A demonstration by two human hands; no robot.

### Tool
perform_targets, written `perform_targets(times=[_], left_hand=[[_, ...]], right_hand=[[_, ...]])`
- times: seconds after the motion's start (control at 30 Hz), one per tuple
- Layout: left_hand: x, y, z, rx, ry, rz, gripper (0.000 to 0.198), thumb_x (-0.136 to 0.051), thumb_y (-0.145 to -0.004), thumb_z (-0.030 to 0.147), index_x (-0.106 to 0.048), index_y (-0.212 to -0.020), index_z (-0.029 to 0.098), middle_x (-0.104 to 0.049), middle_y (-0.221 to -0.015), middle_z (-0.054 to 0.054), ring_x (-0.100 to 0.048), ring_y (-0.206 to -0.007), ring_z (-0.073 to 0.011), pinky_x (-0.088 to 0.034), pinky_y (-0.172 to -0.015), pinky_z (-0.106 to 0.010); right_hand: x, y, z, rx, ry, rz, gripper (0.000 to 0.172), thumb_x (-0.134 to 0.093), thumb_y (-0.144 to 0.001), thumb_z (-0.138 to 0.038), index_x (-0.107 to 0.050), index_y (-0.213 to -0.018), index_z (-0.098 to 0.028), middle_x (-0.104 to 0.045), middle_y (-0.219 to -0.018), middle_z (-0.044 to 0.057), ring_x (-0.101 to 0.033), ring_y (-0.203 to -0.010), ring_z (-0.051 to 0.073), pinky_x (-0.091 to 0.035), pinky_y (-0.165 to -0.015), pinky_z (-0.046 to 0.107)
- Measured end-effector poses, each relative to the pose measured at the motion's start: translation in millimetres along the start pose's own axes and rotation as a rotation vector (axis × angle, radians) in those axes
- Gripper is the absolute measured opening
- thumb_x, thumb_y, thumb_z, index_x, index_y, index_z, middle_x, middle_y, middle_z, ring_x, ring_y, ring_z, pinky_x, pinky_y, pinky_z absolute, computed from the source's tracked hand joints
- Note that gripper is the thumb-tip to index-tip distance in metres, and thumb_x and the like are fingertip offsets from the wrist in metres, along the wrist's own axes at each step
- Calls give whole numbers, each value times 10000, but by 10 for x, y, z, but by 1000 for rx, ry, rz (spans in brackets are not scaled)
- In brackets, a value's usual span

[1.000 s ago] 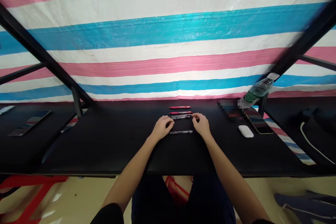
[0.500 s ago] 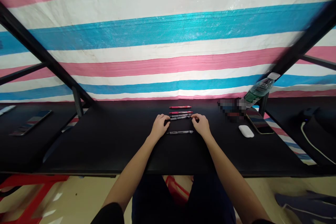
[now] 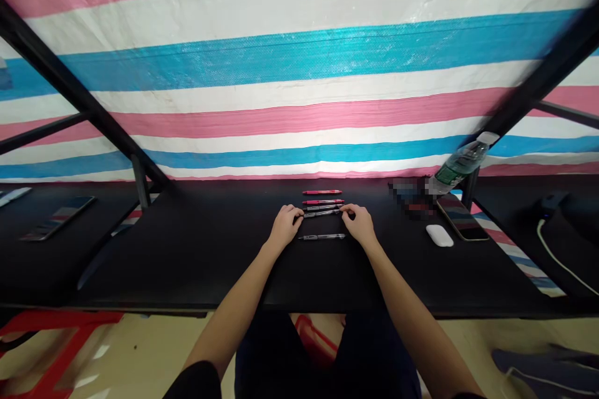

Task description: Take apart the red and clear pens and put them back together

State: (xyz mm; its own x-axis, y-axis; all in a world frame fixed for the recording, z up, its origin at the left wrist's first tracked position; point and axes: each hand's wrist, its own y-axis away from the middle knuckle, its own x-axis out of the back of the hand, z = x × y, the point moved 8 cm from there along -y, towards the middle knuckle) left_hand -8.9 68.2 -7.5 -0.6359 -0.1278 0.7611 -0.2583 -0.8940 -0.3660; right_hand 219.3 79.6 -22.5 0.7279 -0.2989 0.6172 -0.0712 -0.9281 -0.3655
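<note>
A dark clear-barrelled pen (image 3: 322, 214) lies sideways between my hands. The fingertips of my left hand (image 3: 285, 225) pinch its left end, and my right hand (image 3: 358, 223) pinches its right end. Just behind it is another dark pen (image 3: 322, 207), nearly touching and slightly at an angle to it. Farther back lie a red pen (image 3: 322, 202) and a second red pen (image 3: 322, 192), roughly parallel. Closer to me than my hands rests a separate clear-and-black pen (image 3: 322, 237), touched by neither hand.
On the black table (image 3: 196, 262), to the right, are a white earbud case (image 3: 439, 235), a phone (image 3: 462, 219) and a tilted plastic bottle (image 3: 461, 165). Another phone (image 3: 58, 219) lies on the left table. A striped sheet (image 3: 299, 100) hangs behind, between dark metal posts.
The pen between my hands has shifted slightly toward me, opening a small gap from the dark pen behind it. Both hands keep their grip.
</note>
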Motion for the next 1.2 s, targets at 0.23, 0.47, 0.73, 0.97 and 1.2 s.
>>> perform_targets(times=[0.23,0.47,0.73,0.97,1.2], left_hand=[[2,-3,17,11,19,-8,151,-506,-894,207,-655,-871,193,-609,-848,-56,-544,-867,-209,-447,-805,-347],[57,-10,59,39,92,17,181,-452,-923,235,-613,-851,194,-606,-835,-49,-545,-842,-193,-438,-792,-322],[80,-14,76,85,237,30,218,-437,-935,305,-595,-850,182,-624,-812,-27,-564,-751,-150,-427,-724,-266],[17,-2,75,99,327,-7,159,-563,-854,295,-630,-939,178,-650,-797,-9,-528,-628,-117,-419,-618,-235],[71,-12,53,110,368,27,167,-553,-864,304,-647,-908,173,-673,-844,-18,-564,-680,-130,-445,-670,-247]], right_hand=[[-71,-5,-7,36,27,-52,147,-567,-729,-231,-693,-803,-212,-595,-761,64,-521,-767,230,-425,-787,379],[-72,13,-42,25,7,-77,96,-588,-741,-293,-655,-730,-224,-613,-789,64,-524,-811,237,-408,-810,387],[-86,11,-51,-112,-370,-143,251,-549,-801,-450,-581,-736,-209,-595,-665,19,-533,-630,176,-417,-643,313],[-125,39,-117,-107,-469,-215,316,-574,-806,-502,-584,-743,-193,-574,-621,2,-510,-573,150,-396,-594,290],[445,-12,-542,1,-472,11,297,-608,-822,-470,-649,-887,-183,-643,-834,59,-574,-757,186,-446,-686,316]])
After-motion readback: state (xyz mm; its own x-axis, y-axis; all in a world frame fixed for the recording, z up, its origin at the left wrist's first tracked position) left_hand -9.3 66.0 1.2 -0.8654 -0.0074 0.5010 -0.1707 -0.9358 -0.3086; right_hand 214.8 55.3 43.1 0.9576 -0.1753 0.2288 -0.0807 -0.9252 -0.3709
